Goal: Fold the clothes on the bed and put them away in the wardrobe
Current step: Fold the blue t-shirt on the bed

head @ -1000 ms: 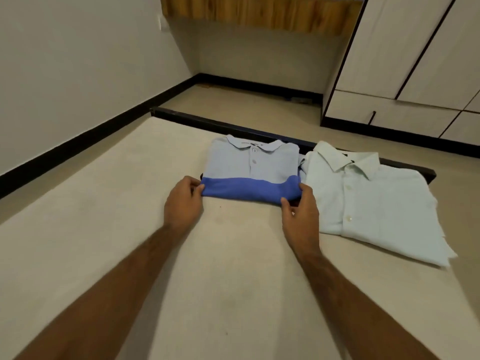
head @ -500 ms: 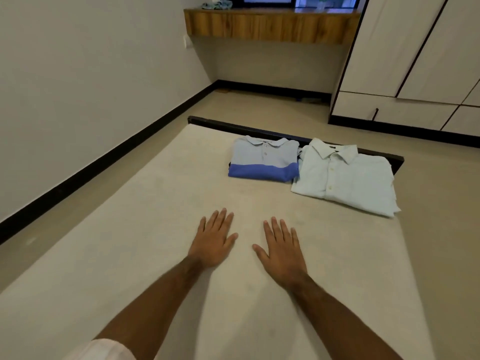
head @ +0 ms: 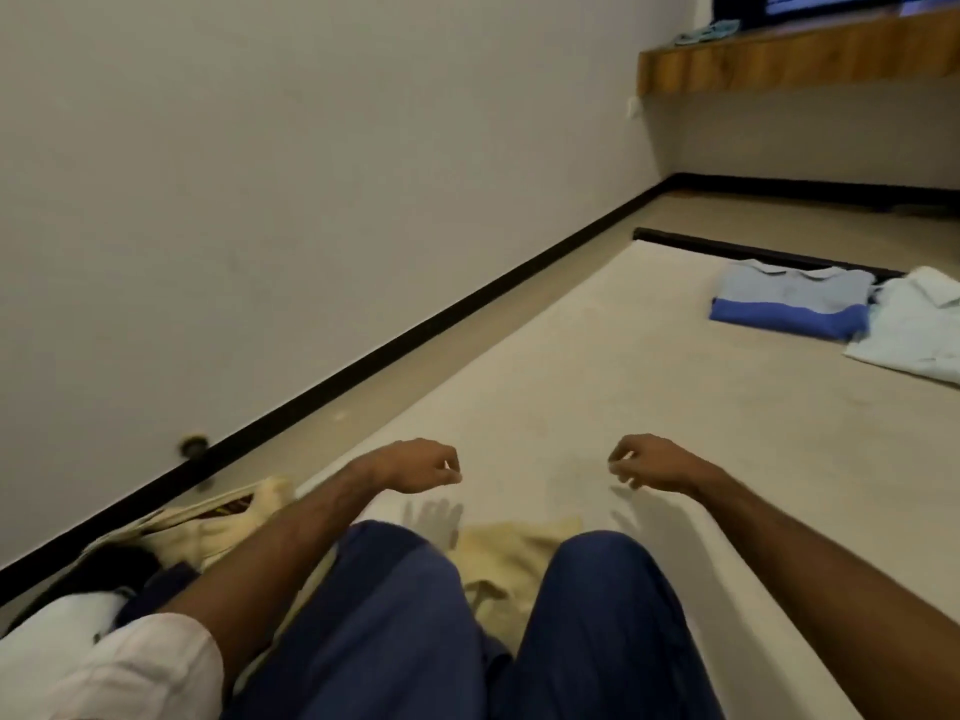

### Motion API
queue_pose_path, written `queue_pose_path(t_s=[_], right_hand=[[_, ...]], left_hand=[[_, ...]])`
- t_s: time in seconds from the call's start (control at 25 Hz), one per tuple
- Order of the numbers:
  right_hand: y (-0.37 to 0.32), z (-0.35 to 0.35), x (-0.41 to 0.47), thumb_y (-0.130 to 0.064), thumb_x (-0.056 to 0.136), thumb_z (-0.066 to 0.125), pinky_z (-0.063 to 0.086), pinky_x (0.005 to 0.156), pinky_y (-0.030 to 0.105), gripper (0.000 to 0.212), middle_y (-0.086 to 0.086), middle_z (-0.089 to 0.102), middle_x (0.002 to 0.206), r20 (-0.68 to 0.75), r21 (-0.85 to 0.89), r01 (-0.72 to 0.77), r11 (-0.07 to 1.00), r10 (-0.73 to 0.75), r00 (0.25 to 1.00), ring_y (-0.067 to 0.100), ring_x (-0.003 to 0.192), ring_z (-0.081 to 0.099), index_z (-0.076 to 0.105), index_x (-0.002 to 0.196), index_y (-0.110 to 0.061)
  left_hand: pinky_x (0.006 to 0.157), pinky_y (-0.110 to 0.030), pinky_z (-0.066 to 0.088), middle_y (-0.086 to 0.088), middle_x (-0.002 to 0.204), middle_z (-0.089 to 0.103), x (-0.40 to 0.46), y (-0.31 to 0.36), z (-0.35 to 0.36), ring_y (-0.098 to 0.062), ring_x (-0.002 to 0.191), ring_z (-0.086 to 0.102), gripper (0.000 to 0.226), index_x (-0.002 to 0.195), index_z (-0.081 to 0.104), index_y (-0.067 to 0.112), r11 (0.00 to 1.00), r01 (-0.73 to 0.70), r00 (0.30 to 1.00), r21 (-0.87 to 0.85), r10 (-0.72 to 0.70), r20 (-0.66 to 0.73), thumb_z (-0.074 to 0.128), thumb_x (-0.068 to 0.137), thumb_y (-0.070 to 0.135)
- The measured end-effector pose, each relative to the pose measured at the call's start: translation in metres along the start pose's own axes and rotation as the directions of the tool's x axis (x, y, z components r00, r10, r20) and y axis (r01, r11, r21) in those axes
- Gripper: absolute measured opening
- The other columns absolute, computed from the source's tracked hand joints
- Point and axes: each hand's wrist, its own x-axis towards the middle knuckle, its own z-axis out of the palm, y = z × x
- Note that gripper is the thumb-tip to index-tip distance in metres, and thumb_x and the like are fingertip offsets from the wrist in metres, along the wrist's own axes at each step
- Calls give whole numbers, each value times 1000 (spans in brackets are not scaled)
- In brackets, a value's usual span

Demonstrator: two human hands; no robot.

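Lower centre of the frame: the person's knees in blue trousers (head: 374, 631) rest on the bed (head: 597, 387), with a beige garment (head: 511, 556) lying crumpled between them. Lower left: a heap of unfolded clothes (head: 171, 537), cream, dark and white pieces mixed, lies by the bed's edge near the black skirting board (head: 363, 358); how many pieces it holds cannot be told from this view.

Middle of the frame: the left hand (head: 418, 466) and the right hand (head: 647, 464) hang above the mattress, apart from each other, fingers loosely curled, holding nothing and touching nothing.

Right of the frame, further up the bed: the folded blue polo shirt (head: 792, 298) lies flat, and the pale folded shirt (head: 919, 330), cut by the frame edge, sits just beside it, touching its right side.

Upper right: a wooden ledge (head: 800, 62) carries a small teal cloth (head: 709, 31). No wardrobe or other container is in view.

Step in hand, as judged: two pieces are folded and a further one is to be taken up. The next move likely calls for lowering both hands to the beige garment and spreading it flat on bare mattress ahead of the knees.
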Motion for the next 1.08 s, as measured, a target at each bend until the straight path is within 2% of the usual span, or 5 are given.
queue_pose_path(t_s=[0.36, 0.56, 0.8, 0.84, 1.08], right_hand=[[-201, 164, -65, -83, 72, 61, 49, 102, 38, 94, -3, 56, 136, 263, 71, 421, 904, -424, 867, 17, 118, 58, 44, 144, -25], [-205, 152, -85, -36, 92, 70, 54, 92, 23, 25, -8, 68, 110, 83, 499, 394, 772, -495, 865, 9, 102, 66, 62, 115, -33], [-200, 16, -121, 9, 83, 22, 56, 75, 19, 56, 2, 73, 93, -258, 716, 462, 523, -417, 871, 8, 87, 71, 65, 104, -21], [-203, -7, -132, -71, 17, 60, 56, 71, 18, 97, -1, 73, 90, -334, 713, 485, 506, -363, 870, 6, 83, 72, 65, 101, -22], [-207, -139, -119, -33, 100, 57, 57, 88, 35, 31, 11, 71, 112, -713, 681, 721, 127, -111, 692, 21, 101, 70, 65, 119, -10]], left_hand=[[79, -30, 46, 7, 103, 63, -156, -52, 42, -12, 90, 56, 31, 112, 56, 25, 997, -52, 986, -62, 41, -163, 57, 95, 51], [77, -29, 49, 3, 101, 61, -180, -21, 18, -9, 90, 59, 15, 110, 55, 13, 746, -466, 801, -475, 127, -585, 60, 99, 22], [89, -18, 46, 1, 132, 58, -165, -38, 2, -11, 115, 59, 39, 134, 45, 28, 889, -88, 991, -449, 34, -127, 50, 100, 46], [89, -18, 44, 2, 134, 54, -156, -35, 0, -17, 123, 54, 28, 131, 46, 26, 900, -61, 995, -431, 21, -97, 47, 104, 33], [74, -10, 44, -13, 122, 57, -120, -13, 1, -20, 107, 53, 40, 114, 53, 17, 841, -133, 973, -524, 213, 94, 53, 78, 34]])
